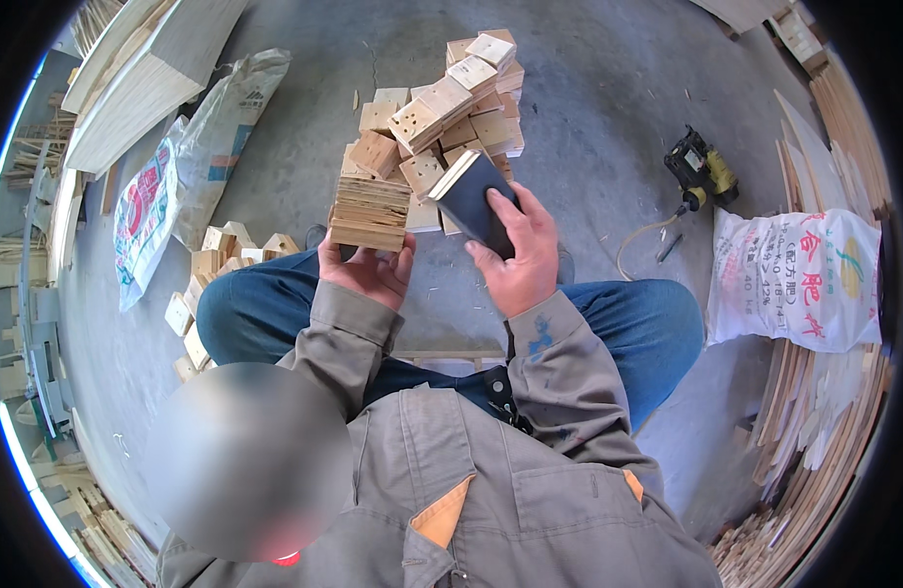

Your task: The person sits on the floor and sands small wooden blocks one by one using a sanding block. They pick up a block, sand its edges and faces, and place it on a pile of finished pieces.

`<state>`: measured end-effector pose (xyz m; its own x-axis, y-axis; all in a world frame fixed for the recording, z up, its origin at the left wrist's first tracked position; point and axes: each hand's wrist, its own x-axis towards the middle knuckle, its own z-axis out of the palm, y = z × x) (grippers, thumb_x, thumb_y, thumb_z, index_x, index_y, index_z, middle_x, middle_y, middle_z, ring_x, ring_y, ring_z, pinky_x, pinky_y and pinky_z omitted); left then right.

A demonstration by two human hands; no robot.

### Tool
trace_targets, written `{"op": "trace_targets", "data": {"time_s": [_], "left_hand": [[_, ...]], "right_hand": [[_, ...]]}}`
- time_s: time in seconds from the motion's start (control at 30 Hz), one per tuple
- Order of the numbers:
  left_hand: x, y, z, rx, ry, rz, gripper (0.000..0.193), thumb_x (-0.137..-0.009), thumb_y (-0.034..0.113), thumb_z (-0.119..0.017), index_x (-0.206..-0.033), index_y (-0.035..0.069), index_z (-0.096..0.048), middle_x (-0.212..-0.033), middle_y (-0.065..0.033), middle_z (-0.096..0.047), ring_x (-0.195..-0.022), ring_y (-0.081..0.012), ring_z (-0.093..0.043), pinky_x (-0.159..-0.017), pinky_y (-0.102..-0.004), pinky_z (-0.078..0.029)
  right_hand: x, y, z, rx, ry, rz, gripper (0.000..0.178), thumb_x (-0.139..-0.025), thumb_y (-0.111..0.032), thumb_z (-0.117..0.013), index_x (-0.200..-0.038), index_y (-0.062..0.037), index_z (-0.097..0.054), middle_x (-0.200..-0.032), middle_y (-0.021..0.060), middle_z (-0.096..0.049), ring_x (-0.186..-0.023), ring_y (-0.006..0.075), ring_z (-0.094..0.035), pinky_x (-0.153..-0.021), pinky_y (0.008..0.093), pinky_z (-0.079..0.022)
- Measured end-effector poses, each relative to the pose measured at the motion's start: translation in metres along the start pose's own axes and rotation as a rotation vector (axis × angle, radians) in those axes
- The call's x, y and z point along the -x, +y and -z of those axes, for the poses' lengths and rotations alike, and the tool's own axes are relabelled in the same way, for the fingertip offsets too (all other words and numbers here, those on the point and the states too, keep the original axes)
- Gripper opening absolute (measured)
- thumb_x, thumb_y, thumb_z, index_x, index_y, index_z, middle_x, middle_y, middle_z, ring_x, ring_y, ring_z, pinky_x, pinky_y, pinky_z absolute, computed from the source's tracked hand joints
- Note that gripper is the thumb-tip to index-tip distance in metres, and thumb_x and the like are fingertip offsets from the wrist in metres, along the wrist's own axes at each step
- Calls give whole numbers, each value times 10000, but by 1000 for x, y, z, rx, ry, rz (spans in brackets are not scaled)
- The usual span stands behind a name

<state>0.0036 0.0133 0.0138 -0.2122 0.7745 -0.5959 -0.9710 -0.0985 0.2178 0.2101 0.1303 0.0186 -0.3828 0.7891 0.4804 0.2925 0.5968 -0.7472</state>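
Observation:
My left hand (371, 276) grips a layered plywood block (371, 212) from below, with its striped edge facing up. In my right hand (526, 250) is a sanding block (479, 208), a pale wooden block with a dark sheet over its broad face; thumb and fingers press on that dark face. The two blocks are held side by side, a small gap between them. Just beyond my hands, a heap of pale wooden blocks (446, 103) lies on the floor, several with small holes in their faces.
More blocks (208, 260) lie by my left knee. Past them are plastic sacks (152, 211) and large boards (143, 88). On the right are a black-and-yellow power tool (701, 169) with a hose, a printed white sack (796, 284) and stacked wood strips (814, 431).

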Motion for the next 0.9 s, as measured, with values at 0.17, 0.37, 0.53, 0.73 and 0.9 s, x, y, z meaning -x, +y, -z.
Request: {"op": "trace_targets", "data": {"time_s": [0.17, 0.37, 0.53, 0.73, 0.9], "left_hand": [[3, -12, -1, -17, 68, 8, 808, -878, 640, -541, -1373, 2, -551, -1226, -228, -657, -1076, -357, -683, -878, -387, -627], [2, -4, 4, 30, -21, 91, 777, -856, 632, -594, -1363, 43, -560, -1227, -192, -651, -1062, -334, -677, -856, -392, -624], [-1, -1, 1, 39, -35, 110, 743, -840, 629, -632, -1321, 66, -583, -1207, -173, -653, -1060, -340, -672, -843, -393, -623], [0, -13, 1, -56, 106, 33, 810, -860, 659, -562, -1378, 36, -554, -1246, -202, -649, -1068, -341, -683, -905, -369, -613], [-2, -13, -2, -51, 115, 22, 787, -882, 666, -543, -1373, 52, -564, -1264, -177, -654, -1083, -345, -681, -931, -371, -607]], "right_hand": [[2, -15, -13, -71, -84, 113, 724, -664, -93, -889, -1346, -146, -652, -1393, 220, -558, -1206, 418, -584, -1039, 481, -471], [-1, 4, -2, 73, -55, 41, 748, -621, -65, -884, -1326, -163, -656, -1366, 211, -585, -1185, 416, -596, -1007, 489, -486], [1, 5, -1, 49, 16, -2, 716, -628, -88, -895, -1305, -156, -674, -1356, 214, -586, -1161, 408, -610, -996, 486, -494], [1, -10, -11, 21, -83, 124, 746, -639, -105, -895, -1339, -201, -655, -1407, 177, -556, -1259, 377, -550, -1043, 500, -426], [2, -3, -6, 100, -94, 35, 764, -634, -94, -896, -1343, -228, -648, -1433, 158, -541, -1276, 369, -537, -1053, 506, -404]]}}
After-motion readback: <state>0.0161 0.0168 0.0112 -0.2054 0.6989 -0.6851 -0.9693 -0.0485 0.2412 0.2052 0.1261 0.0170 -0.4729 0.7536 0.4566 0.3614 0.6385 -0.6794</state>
